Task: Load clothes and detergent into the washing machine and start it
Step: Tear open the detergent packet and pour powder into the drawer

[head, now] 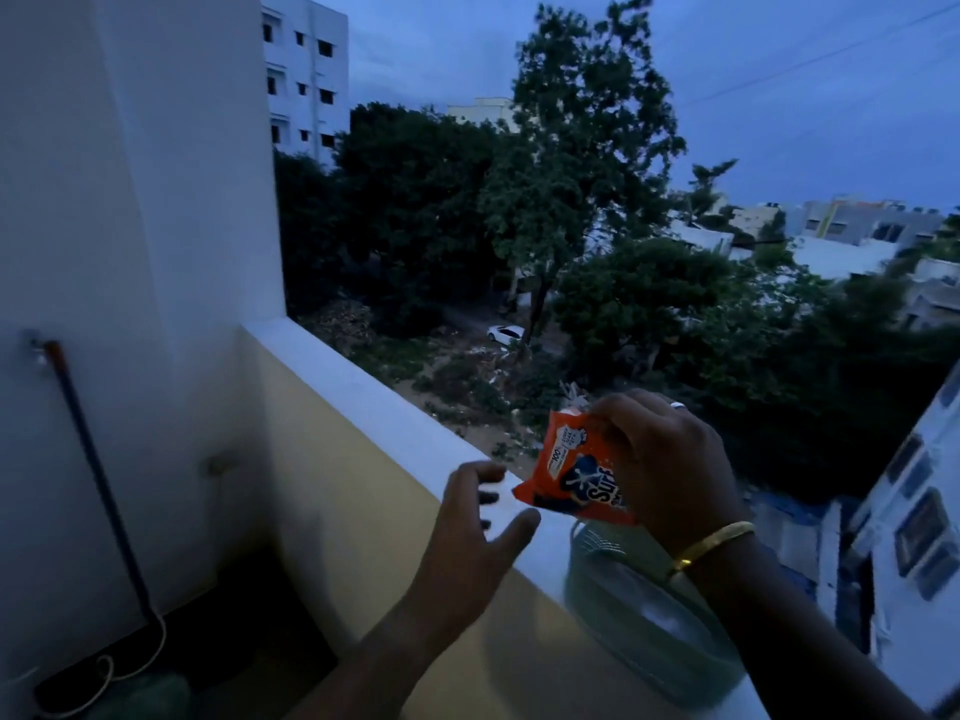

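Note:
An orange detergent packet (569,470) with blue and white print hangs above the balcony ledge, pinched near its top by my right hand (670,459), which wears a gold bangle and a ring. My left hand (478,532) is open with fingers spread, just left of and below the packet, not touching it. No washing machine or clothes are in view.
A white-topped parapet (374,392) runs from the left wall to the lower right. A pale green basket-like container (644,621) rests on it under my right wrist. A dark hose (98,475) runs down the left wall to the floor. Trees and buildings lie beyond.

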The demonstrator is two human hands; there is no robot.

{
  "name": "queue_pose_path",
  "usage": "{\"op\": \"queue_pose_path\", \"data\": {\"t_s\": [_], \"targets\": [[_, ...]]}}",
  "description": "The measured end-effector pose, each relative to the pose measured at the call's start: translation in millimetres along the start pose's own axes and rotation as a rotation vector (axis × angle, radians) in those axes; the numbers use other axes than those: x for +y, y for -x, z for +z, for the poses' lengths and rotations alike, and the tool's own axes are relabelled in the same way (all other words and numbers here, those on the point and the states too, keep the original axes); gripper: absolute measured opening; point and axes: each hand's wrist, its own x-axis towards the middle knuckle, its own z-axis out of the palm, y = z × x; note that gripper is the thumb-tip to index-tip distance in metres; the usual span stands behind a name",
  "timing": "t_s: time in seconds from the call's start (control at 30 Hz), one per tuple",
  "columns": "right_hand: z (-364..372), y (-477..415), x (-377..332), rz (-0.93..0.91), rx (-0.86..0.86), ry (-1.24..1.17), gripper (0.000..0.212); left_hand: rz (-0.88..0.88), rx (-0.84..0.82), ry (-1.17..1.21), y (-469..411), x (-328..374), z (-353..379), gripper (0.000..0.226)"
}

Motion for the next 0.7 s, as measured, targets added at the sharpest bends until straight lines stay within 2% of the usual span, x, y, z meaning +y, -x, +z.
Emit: {"op": "queue_pose_path", "data": {"t_s": [0.07,0.2,0.3,0.43,0.57,0.7], "targets": [[12.2,-4.2,-30.4,-0.069,0.021,-0.128,0.018,0.037,0.043,0.006,6.4,3.8,-37.3,0.056],[47.5,-3.1,-113.7,-0.151,-0.099,-0.401,0.011,-0.026,0.048,0.143,36.2,6.3,-115.0,0.056],[68.9,2.9,-187.4,-0.196,-0.232,-0.598,0.023,-0.093,0.113,0.255,72.7,-4.4,-177.3,0.052],[82.3,1.2,-266.4,-0.278,-0.285,-0.698,0.016,-0.1,0.279,0.221,118.4,-14.3,-242.0,0.068],[82.9,-2.8,-331.2,-0.361,-0.298,-0.757,0.015,-0.1,0.383,0.211,153.8,-15.3,-298.1,0.046],[88.3,-5.7,-389.9,-0.417,-0.304,-0.816,0.015,-0.126,0.398,0.211,193.3,-10.4,-351.0,0.046]]}}
